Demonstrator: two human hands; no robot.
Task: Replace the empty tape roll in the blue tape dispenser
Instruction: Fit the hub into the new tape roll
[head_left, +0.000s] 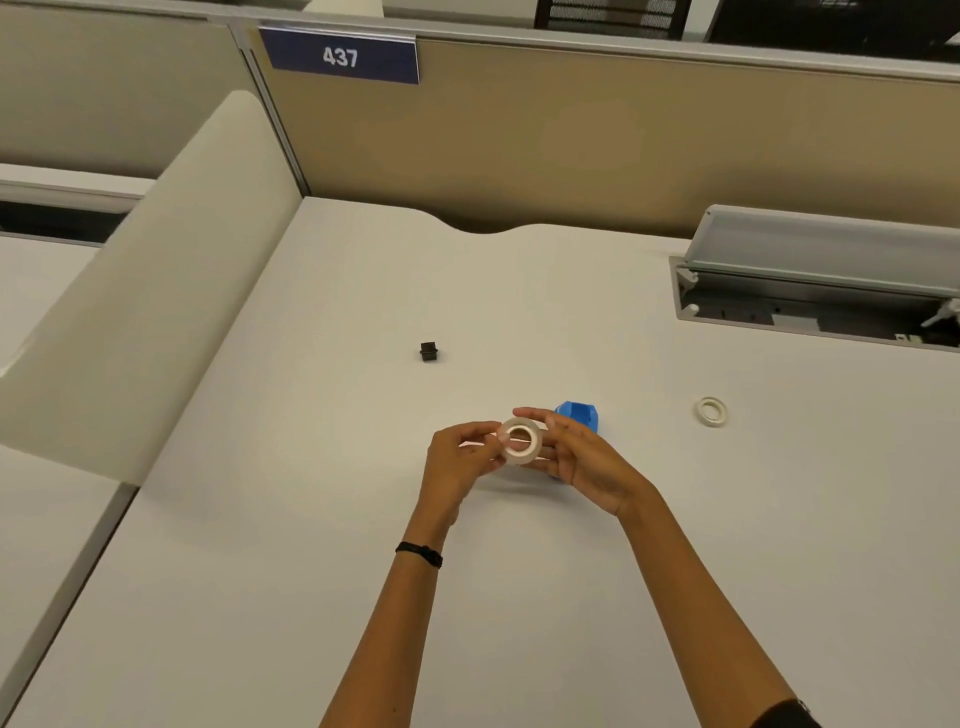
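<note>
A full roll of pale tape is held above the white desk, gripped from both sides. My left hand pinches its left edge and my right hand holds its right side. The blue tape dispenser stands on the desk just behind my right hand, its lower part hidden by the fingers. A thin, nearly empty tape ring lies flat on the desk to the right. A small black spindle piece sits farther back, left of centre.
Beige cubicle partitions close off the back and left of the desk. An open cable tray with a raised lid is set into the desk at the back right. A blue sign reads 437.
</note>
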